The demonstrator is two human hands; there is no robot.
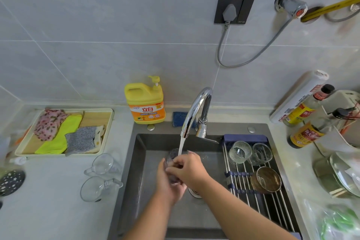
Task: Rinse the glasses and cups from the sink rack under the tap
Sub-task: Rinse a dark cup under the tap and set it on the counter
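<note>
- grey tiled wall at the back, a pale surface (58,210) all round a dark sink (140,161), and the tap (196,109) was running a steady stream into the middle of it.
- both hands were down in the sink on one glass (172,155), which sat right under the stream. it looked tipped toward the water, but the blur made that hard to call.
- the left hand (165,183) was wrapped round the lower part of the glass from underneath. the right hand (188,169) had its fingers curled over the side, so both were grasping the same glass and neither was loose.
- the sink rack (276,212) lay across the right side of the sink and held three pieces: a ribbed glass (240,152), a clear glass (262,154) just beside it, and a brown cup (266,179) nearer the camera.
- on the surface just left of the sink were a far handled cup (103,165) and a near handled cup (95,188), close together and tipped over on their sides.
- my guess was those two were already rinsed and set aside, though nothing in view proved it.
- so by my count: two likely done, one mid-rinse, three waiting on the rack. call it a bit under halfway.
</note>
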